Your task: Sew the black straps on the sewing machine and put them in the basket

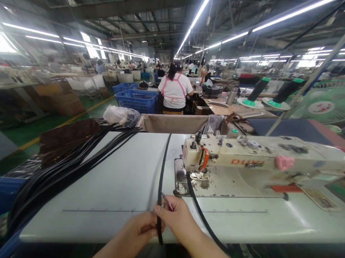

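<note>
A narrow black strap (164,163) runs down the white table from its back edge to my hands at the front. My left hand (142,229) is closed on the strap near the table's front edge, its fingertips partly behind it. My right hand (179,218) grips a small pink tool (168,202) with a dark, pointed tip, which lies against the strap; its exact kind does not show. The right thumb also reaches to the strap. To the right, another black strap (199,207) leads from under the needle area of the sewing machine (246,156) over the front edge.
A thick bundle of black straps (62,177) hangs over the table's left side, beside a brown bag-like item (69,141). Thread cones (255,93) and a green fan (321,106) stand at right. Ahead, a person in a white shirt (176,90) sits near blue crates (137,100).
</note>
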A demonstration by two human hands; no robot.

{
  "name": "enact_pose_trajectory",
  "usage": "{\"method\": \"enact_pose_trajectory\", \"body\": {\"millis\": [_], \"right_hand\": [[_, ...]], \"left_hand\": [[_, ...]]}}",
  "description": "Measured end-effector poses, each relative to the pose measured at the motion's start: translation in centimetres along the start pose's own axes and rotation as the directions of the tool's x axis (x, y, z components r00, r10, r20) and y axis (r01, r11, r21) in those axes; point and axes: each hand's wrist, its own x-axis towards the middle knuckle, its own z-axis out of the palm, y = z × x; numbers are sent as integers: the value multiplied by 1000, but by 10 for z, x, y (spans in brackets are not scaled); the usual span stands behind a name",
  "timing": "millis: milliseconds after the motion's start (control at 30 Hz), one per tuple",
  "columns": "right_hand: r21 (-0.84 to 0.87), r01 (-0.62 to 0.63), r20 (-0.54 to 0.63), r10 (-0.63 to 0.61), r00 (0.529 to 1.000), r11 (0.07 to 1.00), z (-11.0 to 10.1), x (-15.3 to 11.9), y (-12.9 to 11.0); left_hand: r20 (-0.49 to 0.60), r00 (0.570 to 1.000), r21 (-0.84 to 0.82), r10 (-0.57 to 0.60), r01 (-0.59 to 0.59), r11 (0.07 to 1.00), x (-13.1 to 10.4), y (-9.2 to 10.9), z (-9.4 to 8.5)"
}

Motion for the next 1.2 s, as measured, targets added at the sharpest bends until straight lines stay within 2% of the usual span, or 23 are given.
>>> {"method": "enact_pose_trajectory", "body": {"millis": [67, 167, 267, 333, 400, 467, 600, 800, 1000, 1100, 1200], "right_hand": [[-64, 3, 31, -1, 1000, 998, -1, -9, 0], [-232, 57, 166, -18, 986, 971, -5, -25, -4], [-436, 108, 304, 34, 952, 893, -10, -40, -10], [-510, 115, 332, 72, 940, 853, -14, -45, -13], [-509, 107, 282, 48, 958, 854, -20, -46, -16], [-481, 117, 186, -29, 982, 869, -27, -43, -18], [-522, 113, 60, -96, 994, 846, -38, -31, -19], [-556, 62, 9, -69, 998, 829, -35, -18, -15], [-622, 51, -18, -80, 997, 781, -30, -13, -17], [-676, 59, -37, -114, 993, 734, -27, -14, -21], [-763, 84, -45, -182, 982, 641, -24, -16, -25]], "left_hand": [[-40, 999, -138, -19, 13, 990, 2, 6, -2], [-185, 977, -307, -109, 48, 950, 5, 14, -8], [-290, 940, -365, -182, 67, 929, 9, 18, -10], [-341, 924, -350, -174, 47, 936, 12, 19, -9], [-345, 926, -316, -151, 37, 948, 13, 17, -7], [-313, 940, -294, -137, 41, 955, 12, 12, -7], [-259, 956, -277, -138, 64, 959, 6, -1, -8], [-223, 963, -285, -152, 84, 955, -4, -14, -8], [-214, 960, -270, -180, 119, 956, -9, -15, -8], [-216, 960, -262, -179, 120, 958, -11, -13, -7], [-214, 962, -251, -168, 112, 962, -12, -11, -5]]}}
